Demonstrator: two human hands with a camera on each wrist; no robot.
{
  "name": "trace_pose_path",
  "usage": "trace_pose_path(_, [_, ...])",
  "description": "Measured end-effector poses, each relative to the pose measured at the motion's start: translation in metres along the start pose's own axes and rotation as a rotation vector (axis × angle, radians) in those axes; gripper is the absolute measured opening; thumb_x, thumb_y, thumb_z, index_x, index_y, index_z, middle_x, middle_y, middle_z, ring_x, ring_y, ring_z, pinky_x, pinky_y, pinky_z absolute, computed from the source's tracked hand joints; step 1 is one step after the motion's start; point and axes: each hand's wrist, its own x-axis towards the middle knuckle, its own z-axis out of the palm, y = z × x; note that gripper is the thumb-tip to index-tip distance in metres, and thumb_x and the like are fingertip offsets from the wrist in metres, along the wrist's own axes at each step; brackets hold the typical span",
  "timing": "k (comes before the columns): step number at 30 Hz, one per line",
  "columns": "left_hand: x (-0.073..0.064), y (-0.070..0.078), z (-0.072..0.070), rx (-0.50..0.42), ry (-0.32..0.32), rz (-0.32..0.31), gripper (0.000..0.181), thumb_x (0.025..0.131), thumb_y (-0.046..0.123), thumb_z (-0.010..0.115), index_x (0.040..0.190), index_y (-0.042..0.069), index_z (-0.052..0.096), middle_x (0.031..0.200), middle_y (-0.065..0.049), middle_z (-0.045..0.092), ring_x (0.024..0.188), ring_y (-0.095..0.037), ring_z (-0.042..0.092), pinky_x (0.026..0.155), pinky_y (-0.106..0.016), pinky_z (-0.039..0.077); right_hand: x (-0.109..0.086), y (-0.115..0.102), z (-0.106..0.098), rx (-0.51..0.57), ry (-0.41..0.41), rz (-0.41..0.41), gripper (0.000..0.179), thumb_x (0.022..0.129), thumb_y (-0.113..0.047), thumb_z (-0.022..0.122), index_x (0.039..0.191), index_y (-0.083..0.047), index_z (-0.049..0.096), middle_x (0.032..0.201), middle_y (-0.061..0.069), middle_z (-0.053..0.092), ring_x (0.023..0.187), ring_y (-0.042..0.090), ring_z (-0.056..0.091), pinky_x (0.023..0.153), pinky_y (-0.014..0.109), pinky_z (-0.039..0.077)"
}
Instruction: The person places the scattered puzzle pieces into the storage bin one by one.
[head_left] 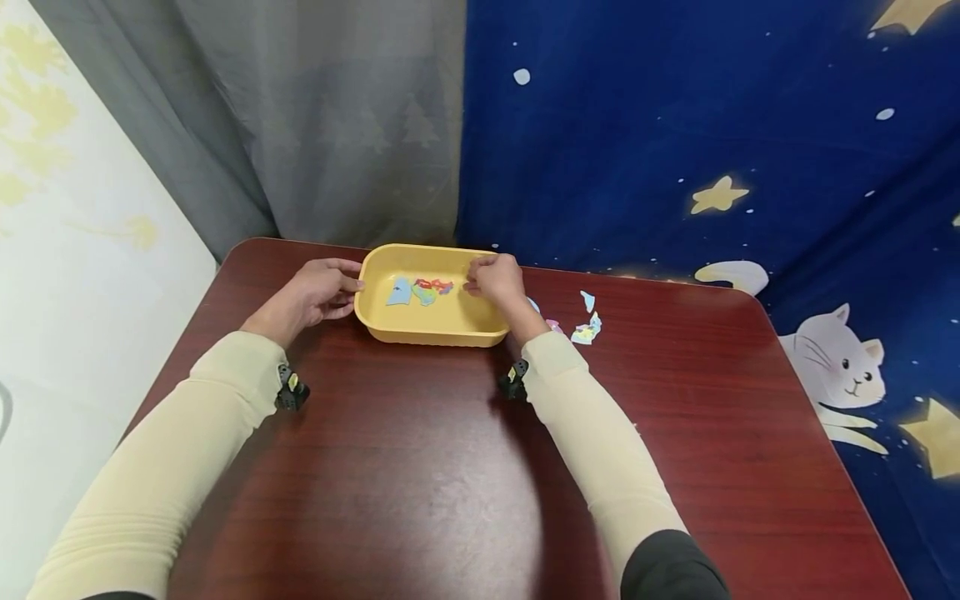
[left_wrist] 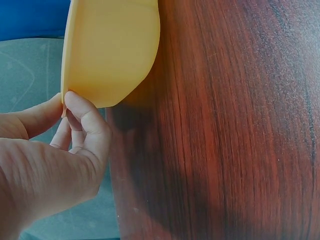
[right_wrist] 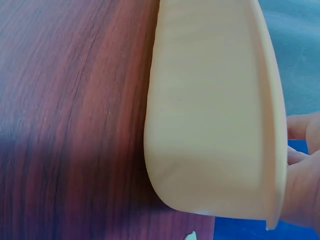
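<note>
A yellow plastic basin [head_left: 442, 333] with rounded corners stands near the far edge of the table. My left hand [head_left: 322, 290] pinches its left rim between thumb and fingers; the left wrist view shows this hand [left_wrist: 65, 145] gripping the thin lip. Over the basin's right end is my right hand [head_left: 497, 279], fingers bent inward. The right wrist view has that hand [right_wrist: 302, 165] partly behind the basin wall [right_wrist: 215, 115], so anything in its fingertips is hidden. Flat cut-out pieces lie in the basin: a light blue piece [head_left: 400, 291], a green-and-blue piece [head_left: 424, 294] and a red piece [head_left: 441, 286].
Right of the basin, several loose colourful pieces lie on the table, among them a yellow-and-blue piece [head_left: 587, 332] and a small light blue piece [head_left: 588, 301]. A pink piece [head_left: 553, 326] sits beside my right wrist. Curtains [head_left: 360, 125] hang behind the reddish-brown table [head_left: 420, 467].
</note>
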Motion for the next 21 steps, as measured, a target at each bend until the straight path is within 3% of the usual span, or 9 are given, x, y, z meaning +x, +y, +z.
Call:
trace_pose_path(5, [0.0, 0.0, -0.001, -0.001, -0.005, 0.003, 0.047, 0.097, 0.013, 0.058, 0.142, 0.014, 0.044, 0.088, -0.003, 0.057, 0.069, -0.013, 0.057, 0.069, -0.026, 0.056, -0.007, -0.005, -0.01, 0.006, -0.016, -0.026, 0.025, 0.096, -0.009, 0.058, 0.116, 0.005, 0.066, 0.098, 0.017, 0.069, 0.072, 0.017, 0.07, 0.07, 0.029, 0.059])
trace_pose_path(11, [0.001, 0.0, 0.0, -0.008, -0.018, 0.005, 0.047, 0.097, 0.013, 0.058, 0.142, 0.014, 0.043, 0.088, -0.003, 0.057, 0.069, -0.013, 0.057, 0.068, -0.026, 0.056, -0.009, -0.003, -0.031, 0.024, 0.023, -0.057, 0.022, 0.097, -0.011, 0.059, 0.114, 0.001, 0.067, 0.093, 0.016, 0.07, 0.07, 0.016, 0.07, 0.069, 0.029, 0.059])
trace_pose_path(21, [0.0, 0.0, -0.001, -0.004, -0.019, 0.006, 0.046, 0.098, 0.013, 0.057, 0.142, 0.014, 0.043, 0.088, -0.002, 0.058, 0.067, -0.012, 0.057, 0.067, -0.025, 0.056, -0.012, 0.009, -0.068, 0.053, 0.054, -0.061, 0.028, 0.098, -0.013, 0.057, 0.12, 0.003, 0.064, 0.099, 0.021, 0.069, 0.072, 0.017, 0.071, 0.071, 0.029, 0.059])
